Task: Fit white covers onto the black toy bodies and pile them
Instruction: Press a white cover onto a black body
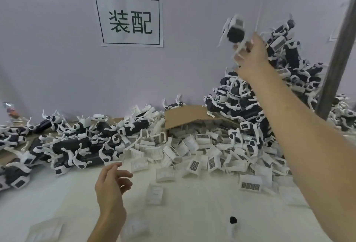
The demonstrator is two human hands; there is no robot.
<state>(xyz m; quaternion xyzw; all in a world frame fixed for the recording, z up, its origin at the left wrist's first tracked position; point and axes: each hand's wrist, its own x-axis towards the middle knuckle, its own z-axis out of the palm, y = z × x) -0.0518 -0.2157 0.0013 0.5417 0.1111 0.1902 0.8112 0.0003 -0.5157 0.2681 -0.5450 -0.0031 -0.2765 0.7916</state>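
Toys [285, 80] pile high at right, yet many covers [194, 164] and bodies [71, 145] remain; right hand [252, 58] meets a blurred toy [235, 31], grip unclear; left hand [109, 184] loosely open.

Cardboard box [188, 114] lies w/ white covers [194, 164] spilled in front. Left of box: black toy bodies [73, 145]. Right of box: tall toy pile [289, 72]. R hand [250, 57] high above box's right end, blurred toy [234, 30] at fingertips, grip unclear. L hand [113, 182] in front of box, loosely curled, holding nothing.
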